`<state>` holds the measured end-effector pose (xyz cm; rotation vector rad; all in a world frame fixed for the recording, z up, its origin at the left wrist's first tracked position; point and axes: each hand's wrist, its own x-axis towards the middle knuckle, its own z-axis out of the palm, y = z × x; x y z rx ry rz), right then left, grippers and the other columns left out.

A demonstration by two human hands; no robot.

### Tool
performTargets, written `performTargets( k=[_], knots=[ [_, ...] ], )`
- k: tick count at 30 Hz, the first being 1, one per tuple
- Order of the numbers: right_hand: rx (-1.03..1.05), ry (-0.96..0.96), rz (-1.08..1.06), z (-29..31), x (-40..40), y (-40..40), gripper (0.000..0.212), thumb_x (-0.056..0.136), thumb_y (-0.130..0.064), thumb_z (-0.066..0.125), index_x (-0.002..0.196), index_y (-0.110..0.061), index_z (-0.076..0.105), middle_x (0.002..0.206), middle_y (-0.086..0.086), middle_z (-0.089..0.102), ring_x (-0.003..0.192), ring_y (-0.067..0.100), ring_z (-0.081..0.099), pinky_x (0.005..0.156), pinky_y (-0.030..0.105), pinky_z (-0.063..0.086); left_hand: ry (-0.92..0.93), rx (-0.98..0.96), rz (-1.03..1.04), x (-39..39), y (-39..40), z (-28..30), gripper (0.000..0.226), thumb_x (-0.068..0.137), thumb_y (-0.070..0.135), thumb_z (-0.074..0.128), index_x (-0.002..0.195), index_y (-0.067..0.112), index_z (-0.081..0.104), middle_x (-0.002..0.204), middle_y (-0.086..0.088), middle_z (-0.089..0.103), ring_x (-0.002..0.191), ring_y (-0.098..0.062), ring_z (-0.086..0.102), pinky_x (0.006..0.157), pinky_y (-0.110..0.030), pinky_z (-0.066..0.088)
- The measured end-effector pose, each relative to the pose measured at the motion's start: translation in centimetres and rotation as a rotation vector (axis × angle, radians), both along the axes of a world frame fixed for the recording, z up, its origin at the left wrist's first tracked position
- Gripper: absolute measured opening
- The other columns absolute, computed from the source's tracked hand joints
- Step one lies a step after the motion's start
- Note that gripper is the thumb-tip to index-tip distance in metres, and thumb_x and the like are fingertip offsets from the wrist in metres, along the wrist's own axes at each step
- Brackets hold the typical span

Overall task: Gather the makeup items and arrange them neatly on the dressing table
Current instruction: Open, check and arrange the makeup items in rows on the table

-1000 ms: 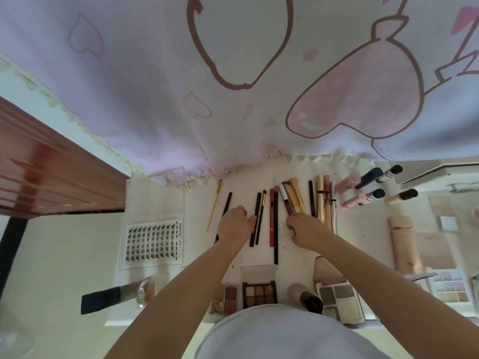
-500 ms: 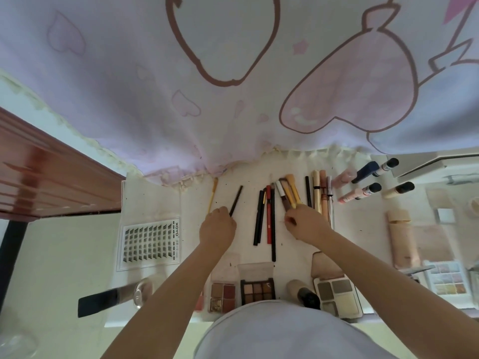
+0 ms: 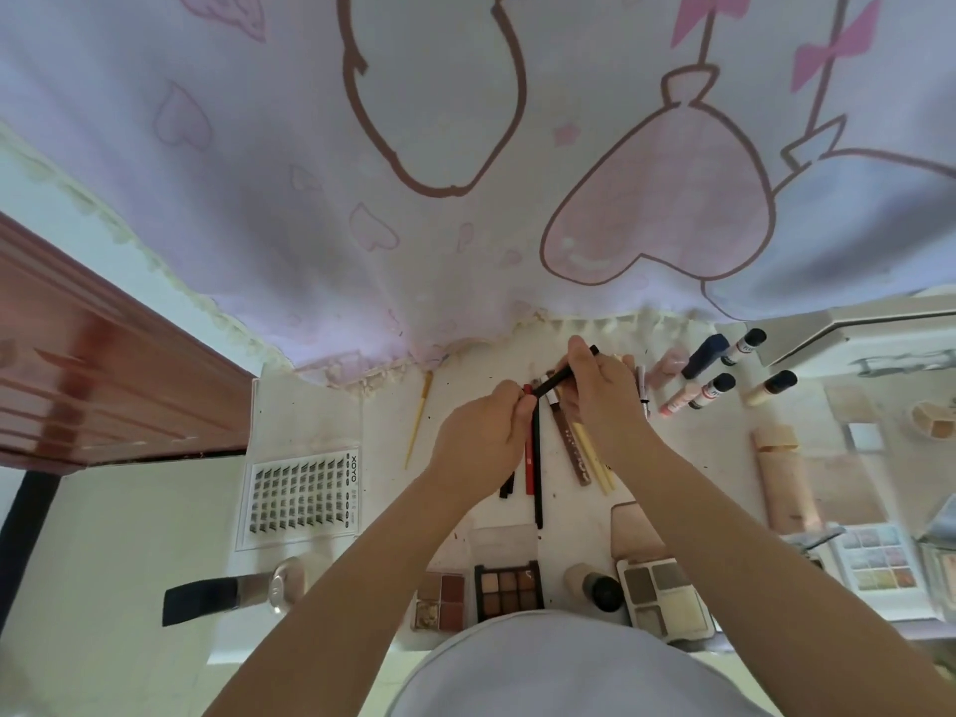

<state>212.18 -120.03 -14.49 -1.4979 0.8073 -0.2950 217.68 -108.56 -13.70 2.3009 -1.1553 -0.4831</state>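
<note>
Your left hand point(image 3: 478, 439) and right hand point(image 3: 602, 393) both pinching black pencil point(image 3: 561, 377) above pencil row point(image 3: 535, 458), desk point(image 3: 460, 395) bare left of row, curtain hem point(image 3: 517, 323) just behind.

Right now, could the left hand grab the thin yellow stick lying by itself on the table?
Probably yes, but not at once. The yellow stick lies alone just left of the left hand, with bare table between them. That hand is busy, though: with the right hand it holds a black pencil.
</note>
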Motion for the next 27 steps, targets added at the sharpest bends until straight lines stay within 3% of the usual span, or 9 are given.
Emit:
performTargets(
  k=[3, 5, 6, 9, 15, 23, 27],
  knots=[
    [0.084, 0.06, -0.234, 0.8, -0.2, -2.8, 0.032, 0.093, -0.014, 0.039, 0.062, -0.019, 0.032, 0.043, -0.011, 0.033, 0.037, 0.0, 0.027, 0.038, 0.012, 0.025, 0.048, 0.056, 0.099, 0.8, 1.6, 0.1, 0.037, 0.098, 0.028, 0.03, 0.061, 0.022, 0.03, 0.052, 0.006, 0.035, 0.045, -0.008, 0.033, 0.044, -0.02, 0.022],
    [0.306, -0.091, -0.484, 2.0, -1.6, -6.3, 0.038, 0.095, -0.024, 0.035, 0.058, -0.018, 0.027, 0.033, -0.011, 0.025, 0.028, 0.004, 0.019, 0.03, 0.015, 0.015, 0.074, 0.076, 0.251, 1.8, 3.9, -0.2, 0.04, 0.098, 0.027, 0.031, 0.059, 0.022, 0.028, 0.052, 0.004, 0.035, 0.046, -0.008, 0.034, 0.043, -0.017, 0.022],
    [0.306, -0.098, -0.528, 2.4, -2.4, -7.8, 0.039, 0.095, -0.026, 0.034, 0.057, -0.017, 0.029, 0.03, -0.01, 0.023, 0.026, 0.006, 0.017, 0.031, 0.013, 0.013, 0.076, 0.075, 0.302, 2.2, 4.9, -0.2, 0.04, 0.098, 0.025, 0.032, 0.058, 0.021, 0.028, 0.052, 0.003, 0.035, 0.047, -0.008, 0.034, 0.043, -0.017, 0.024],
    [0.197, -0.027, -0.388, 3.0, -2.5, -8.0, 0.037, 0.094, -0.028, 0.035, 0.06, -0.014, 0.039, 0.028, -0.008, 0.026, 0.025, 0.006, 0.02, 0.032, 0.013, 0.015, 0.099, 0.022, 0.307, 1.9, 4.9, -0.3, 0.04, 0.097, 0.023, 0.033, 0.057, 0.021, 0.028, 0.051, 0.004, 0.035, 0.046, -0.008, 0.033, 0.042, -0.017, 0.028],
    [0.213, -0.044, -0.134, 2.9, -1.1, -3.1, 0.04, 0.096, -0.031, 0.036, 0.059, -0.015, 0.039, 0.03, -0.008, 0.028, 0.027, 0.005, 0.021, 0.031, 0.014, 0.018, 0.146, -0.054, 0.152, -1.3, 1.1, 0.1, 0.039, 0.097, 0.029, 0.032, 0.059, 0.024, 0.029, 0.051, 0.006, 0.034, 0.045, -0.008, 0.032, 0.045, -0.019, 0.024],
    [0.099, 0.042, -0.054, 3.0, -1.1, -1.9, 0.042, 0.095, -0.035, 0.037, 0.059, -0.014, 0.038, 0.029, -0.008, 0.031, 0.028, 0.005, 0.024, 0.035, 0.017, 0.021, 0.135, -0.107, 0.152, -2.0, 1.5, 0.4, 0.039, 0.097, 0.027, 0.034, 0.058, 0.026, 0.028, 0.049, 0.008, 0.032, 0.043, -0.007, 0.031, 0.042, -0.018, 0.024],
    [0.162, -0.002, -0.107, 2.8, -0.9, -1.4, 0.042, 0.096, -0.035, 0.036, 0.06, -0.014, 0.038, 0.029, -0.008, 0.029, 0.027, 0.005, 0.022, 0.032, 0.015, 0.02, 0.145, -0.113, 0.158, -1.8, 1.8, 0.3, 0.039, 0.097, 0.027, 0.034, 0.058, 0.024, 0.028, 0.049, 0.007, 0.032, 0.044, -0.008, 0.03, 0.043, -0.019, 0.024]
  ],
)
